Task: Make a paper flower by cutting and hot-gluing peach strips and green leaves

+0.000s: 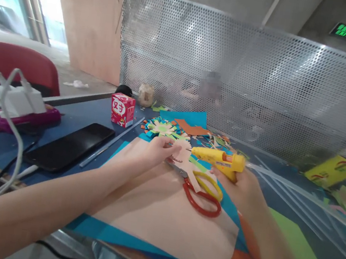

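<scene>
The right grip is wrapped around the handle of a yellow glue gun, which it holds over the middle of the work, nozzle pointing at the left grip and just beside its fingertips. The left grip has its fingers curled and drawn together near a bit of fringed paper; the blur is such that one cannot tell whether it pinches it. Below both lies a pale sheet on top of a blue sheet on the surface, with scissors lying on the pale sheet, their red and yellow loops towards the right grip. A paper flower lies beyond the left grip. The gun looks light and stiff, a plastic body best taken by the handle, as the right grip does; its metal tip is likely hot, so fingers ought to stay clear of it. A translucent stick seems to trail from its rear and would probably drag or sway when the gun turns. The fringed paper should be nearly weightless, limp and easy to crease or tear at the cuts, so its uncut edge is the safer hold. The scissors would be taken by their loops.
</scene>
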A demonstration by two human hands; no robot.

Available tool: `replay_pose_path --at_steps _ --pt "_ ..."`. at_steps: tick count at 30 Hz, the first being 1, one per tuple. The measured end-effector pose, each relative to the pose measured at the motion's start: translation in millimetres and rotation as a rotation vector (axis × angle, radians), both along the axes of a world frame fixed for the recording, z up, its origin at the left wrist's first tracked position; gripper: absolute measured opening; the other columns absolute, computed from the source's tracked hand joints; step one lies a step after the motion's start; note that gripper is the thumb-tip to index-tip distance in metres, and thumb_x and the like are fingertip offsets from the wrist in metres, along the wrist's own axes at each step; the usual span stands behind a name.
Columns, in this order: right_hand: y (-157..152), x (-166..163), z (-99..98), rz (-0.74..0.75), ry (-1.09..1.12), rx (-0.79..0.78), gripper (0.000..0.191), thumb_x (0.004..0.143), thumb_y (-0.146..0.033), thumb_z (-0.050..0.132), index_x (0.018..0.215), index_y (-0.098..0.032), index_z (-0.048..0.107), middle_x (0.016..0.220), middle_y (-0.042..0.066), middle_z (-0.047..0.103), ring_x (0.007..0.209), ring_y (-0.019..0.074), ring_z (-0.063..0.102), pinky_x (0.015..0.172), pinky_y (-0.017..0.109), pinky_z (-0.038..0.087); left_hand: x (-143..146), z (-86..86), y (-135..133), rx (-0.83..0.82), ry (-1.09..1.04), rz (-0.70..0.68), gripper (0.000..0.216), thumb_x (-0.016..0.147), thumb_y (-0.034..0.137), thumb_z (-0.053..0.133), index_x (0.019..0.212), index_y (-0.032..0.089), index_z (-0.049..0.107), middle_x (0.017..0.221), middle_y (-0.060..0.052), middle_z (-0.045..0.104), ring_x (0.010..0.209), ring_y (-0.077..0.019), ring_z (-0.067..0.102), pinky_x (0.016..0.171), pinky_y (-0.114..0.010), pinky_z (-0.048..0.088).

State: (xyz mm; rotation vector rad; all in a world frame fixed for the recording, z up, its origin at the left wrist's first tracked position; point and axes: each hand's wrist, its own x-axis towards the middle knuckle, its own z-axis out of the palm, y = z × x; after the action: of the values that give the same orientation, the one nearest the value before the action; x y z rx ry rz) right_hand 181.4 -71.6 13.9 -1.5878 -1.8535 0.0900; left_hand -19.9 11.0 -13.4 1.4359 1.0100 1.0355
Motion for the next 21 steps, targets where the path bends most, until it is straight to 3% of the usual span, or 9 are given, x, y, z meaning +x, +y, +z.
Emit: replay_pose_path --at_steps 15,21 --pt "3.1 0.6 -5.9 -0.035 -0.222 0.016 0.033 0.077 -0.046 0.044 0.076 -0.017 0.060 0.074 0.009 0.065 0.069 0.0236 0.059 0.057 0.030 0.040 -3.7 2.9 -3.9 0.040 -0.025 0.011 0.016 0.071 0.026 0.059 0.068 0.010 0.057 0.062 -0.001 0.056 0.057 -0.0096 0.058 0.058 -0.023 0.051" --pt "3.9 -0.9 -6.4 -0.019 -0.204 -0.003 0.033 0.077 -0.046 0.044 0.075 -0.017 0.060 0.073 0.008 0.064 0.066 0.0212 0.059 0.055 0.028 0.040 -3.9 0.6 -2.2 0.028 -0.040 -0.006 0.014 0.071 0.025 0.059 0.066 0.012 0.056 0.058 0.001 0.056 0.055 -0.0090 0.059 0.057 -0.022 0.051"
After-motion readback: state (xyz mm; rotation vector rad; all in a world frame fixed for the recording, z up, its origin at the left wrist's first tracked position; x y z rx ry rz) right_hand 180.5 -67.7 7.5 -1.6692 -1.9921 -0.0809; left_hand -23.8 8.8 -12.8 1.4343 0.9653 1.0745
